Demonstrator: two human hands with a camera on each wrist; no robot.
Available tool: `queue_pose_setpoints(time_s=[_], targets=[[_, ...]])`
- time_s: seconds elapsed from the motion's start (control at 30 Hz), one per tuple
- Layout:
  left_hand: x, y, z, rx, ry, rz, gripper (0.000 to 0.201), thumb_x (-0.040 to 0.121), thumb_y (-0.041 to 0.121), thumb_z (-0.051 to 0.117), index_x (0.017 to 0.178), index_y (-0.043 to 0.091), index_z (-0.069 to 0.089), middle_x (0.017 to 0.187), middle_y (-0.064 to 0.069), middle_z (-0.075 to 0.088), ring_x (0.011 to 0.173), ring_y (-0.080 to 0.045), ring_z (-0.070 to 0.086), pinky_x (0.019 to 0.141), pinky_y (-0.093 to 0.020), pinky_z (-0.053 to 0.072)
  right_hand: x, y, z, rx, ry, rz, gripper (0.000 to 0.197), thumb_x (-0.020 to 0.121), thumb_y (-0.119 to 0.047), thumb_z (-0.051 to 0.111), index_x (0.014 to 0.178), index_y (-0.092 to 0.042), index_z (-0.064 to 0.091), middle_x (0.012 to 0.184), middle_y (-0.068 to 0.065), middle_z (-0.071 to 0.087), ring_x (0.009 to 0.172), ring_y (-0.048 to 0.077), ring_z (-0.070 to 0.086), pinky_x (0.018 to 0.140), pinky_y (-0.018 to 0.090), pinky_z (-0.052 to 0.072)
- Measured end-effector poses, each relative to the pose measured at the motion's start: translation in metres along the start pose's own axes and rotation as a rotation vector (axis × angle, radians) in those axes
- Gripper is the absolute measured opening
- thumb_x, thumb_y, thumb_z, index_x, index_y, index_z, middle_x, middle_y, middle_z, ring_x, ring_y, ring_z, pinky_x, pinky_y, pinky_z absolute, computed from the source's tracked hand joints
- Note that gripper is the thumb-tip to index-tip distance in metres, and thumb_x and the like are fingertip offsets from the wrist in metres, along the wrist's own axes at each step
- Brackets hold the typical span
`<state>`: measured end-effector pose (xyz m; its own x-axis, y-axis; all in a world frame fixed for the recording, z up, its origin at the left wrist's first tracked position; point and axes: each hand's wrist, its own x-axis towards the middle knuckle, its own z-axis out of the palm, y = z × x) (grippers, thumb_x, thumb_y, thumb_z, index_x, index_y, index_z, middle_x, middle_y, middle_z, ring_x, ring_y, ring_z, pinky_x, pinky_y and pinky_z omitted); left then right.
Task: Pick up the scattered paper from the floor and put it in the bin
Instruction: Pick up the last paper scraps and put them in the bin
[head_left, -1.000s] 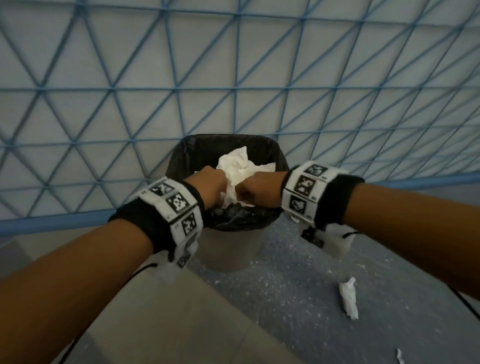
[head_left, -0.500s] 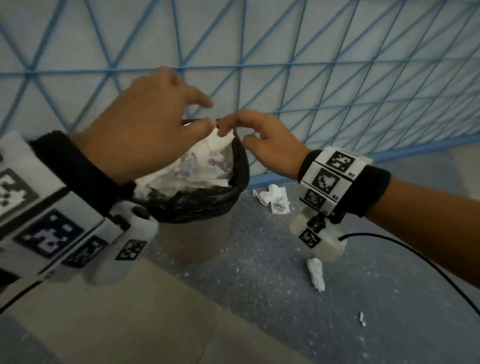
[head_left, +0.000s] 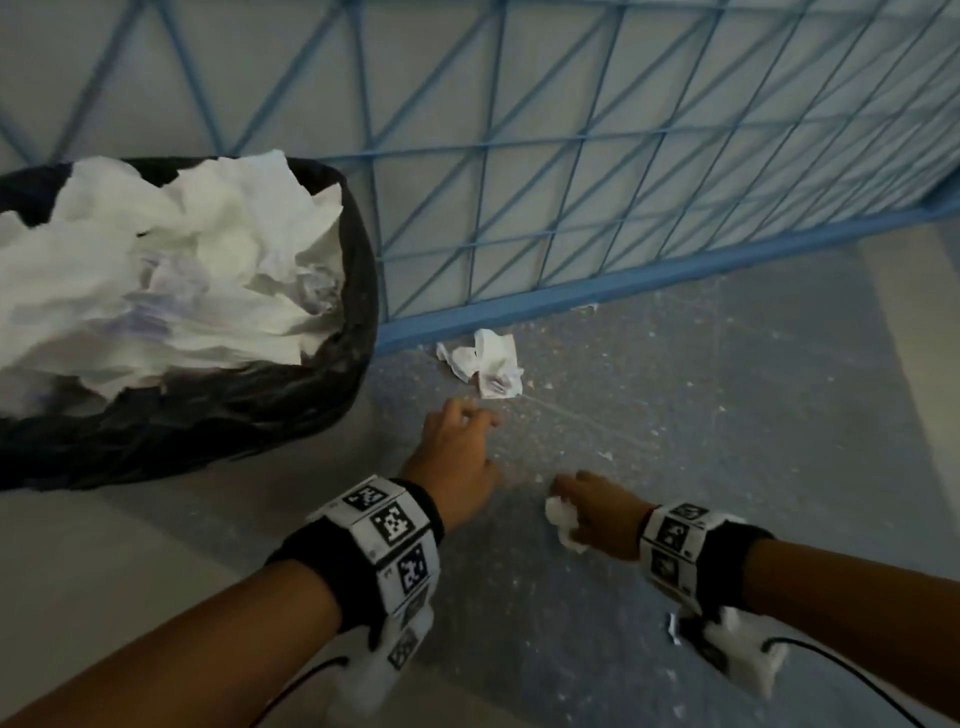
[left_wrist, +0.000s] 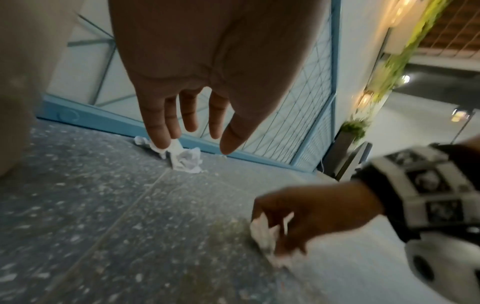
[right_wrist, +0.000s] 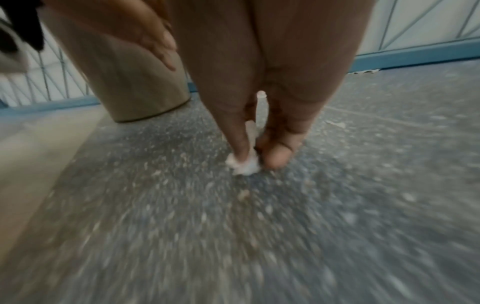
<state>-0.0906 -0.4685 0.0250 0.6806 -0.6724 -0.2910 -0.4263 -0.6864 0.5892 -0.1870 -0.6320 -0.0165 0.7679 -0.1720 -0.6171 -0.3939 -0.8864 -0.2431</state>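
Right hand (head_left: 602, 514) low at speckled grey floor (head_left: 727, 415), fingertips pinching small crumpled paper wad (head_left: 563, 522); wad soft, tissue-like, mostly hidden by fingers in right wrist view, blurred.
Left hand (head_left: 457, 457) empty, fingers straight and spread, reaching toward far crumpled paper (head_left: 485, 364), not touching.
That paper creased, faint print, lying just beside blue base rail of lattice fence (head_left: 571, 156).
Bin (head_left: 358, 312) at left: black glossy liner, heaped with white crumpled sheets, left edge cut off.
Wrist bands (head_left: 387, 535) carry square black-white markers.
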Motion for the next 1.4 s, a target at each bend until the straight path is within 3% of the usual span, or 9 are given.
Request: queue_pose_setpoints(time_s=[0.13,0.27,0.47,0.63,0.93,1.07,1.17,1.27,1.4], targets=[[0.031,-0.006,0.010,0.030,0.093,-0.041,0.053,0.088,0.004,0.048,0.137,0.021,0.036,0.148,-0.007,0.022,0.134,-0.029,0.024,0.112,-0.038,0.028,0.039,-0.015,-0.033,0.118,0.303,-0.117,0.018,0.084,-0.014,0.059,0.100,-0.005,0.062,0.109,0.020,0.062,0.104,0.031,0.058,0.085,0.033,0.044],[0.077,-0.009,0.008,0.004,0.176,-0.084,0.062,0.089,-0.002,0.044,0.143,0.024,0.027,0.157,-0.006,0.006,0.142,-0.033,0.012,0.115,-0.045,0.023,0.078,-0.028,-0.069,0.122,0.556,-0.154,0.025,0.077,-0.011,0.067,0.099,0.000,0.066,0.124,0.020,0.050,0.117,0.031,0.045,0.097,0.030,0.035],[0.133,-0.015,0.014,0.191,-0.053,-0.055,0.062,0.093,0.009,0.047,0.145,0.030,0.021,0.159,-0.002,-0.008,0.145,-0.037,-0.010,0.120,-0.046,0.008,0.107,-0.050,-0.052,0.108,0.316,-0.253,0.036,0.085,-0.007,0.058,0.120,0.002,0.055,0.127,0.022,0.055,0.119,0.032,0.051,0.100,0.034,0.040],[0.122,-0.018,0.017,0.392,0.012,-0.035,0.041,0.089,0.017,0.053,0.129,0.010,0.046,0.141,-0.011,0.041,0.131,-0.034,0.030,0.111,-0.039,0.026,0.099,-0.042,-0.043,0.065,0.364,-0.356,0.029,0.083,-0.007,0.056,0.109,0.004,0.063,0.123,0.022,0.059,0.115,0.031,0.054,0.101,0.034,0.040],[0.033,-0.008,0.020,0.187,-0.078,-0.060,0.032,0.097,0.021,0.040,0.126,0.012,0.050,0.130,-0.011,0.053,0.120,-0.027,0.051,0.106,-0.037,0.041,0.029,-0.043,-0.039,0.052,0.158,-0.423,0.025,0.084,-0.007,0.057,0.109,-0.007,0.063,0.125,0.007,0.057,0.115,0.017,0.051,0.090,0.012,0.031],[-0.047,0.013,-0.011,0.081,0.105,0.184,0.031,0.096,0.018,0.041,0.126,0.026,0.040,0.130,0.003,0.039,0.118,-0.016,0.044,0.102,-0.034,0.040,-0.018,-0.049,-0.085,0.054,0.341,-0.478,0.006,0.083,-0.012,0.063,0.088,-0.010,0.063,0.102,0.004,0.061,0.077,0.000,0.048,0.070,0.001,0.035],[-0.111,0.035,-0.058,0.164,0.438,0.455,0.024,0.089,0.026,0.045,0.109,0.031,0.033,0.117,0.011,0.030,0.108,-0.006,0.038,0.092,-0.015,0.045,-0.054,-0.080,-0.135,0.217,0.609,-0.546,0.013,0.075,-0.004,0.073,0.076,-0.013,0.063,0.093,0.014,0.066,0.079,0.017,0.061,0.073,0.032,0.052],[-0.155,0.037,-0.120,0.151,0.441,0.621,0.018,0.085,0.034,0.044,0.102,0.034,0.040,0.111,0.015,0.033,0.102,0.001,0.041,0.089,-0.003,0.036,-0.092,-0.139,-0.177,0.290,0.720,-0.692,0.041,0.072,-0.002,0.072,0.067,-0.034,0.047,0.093,0.014,0.066,0.087,0.029,0.062,0.077,0.043,0.050],[-0.167,0.006,-0.216,0.230,0.765,0.448,0.023,0.082,0.024,0.062,0.101,0.017,0.052,0.102,0.009,0.034,0.080,0.009,0.033,0.083,0.008,0.026,-0.106,-0.218,-0.200,0.149,0.694,-0.823,0.031,0.074,0.001,0.065,0.083,-0.020,0.045,0.085,0.001,0.054,0.077,0.018,0.051,0.064,0.011,0.040]])
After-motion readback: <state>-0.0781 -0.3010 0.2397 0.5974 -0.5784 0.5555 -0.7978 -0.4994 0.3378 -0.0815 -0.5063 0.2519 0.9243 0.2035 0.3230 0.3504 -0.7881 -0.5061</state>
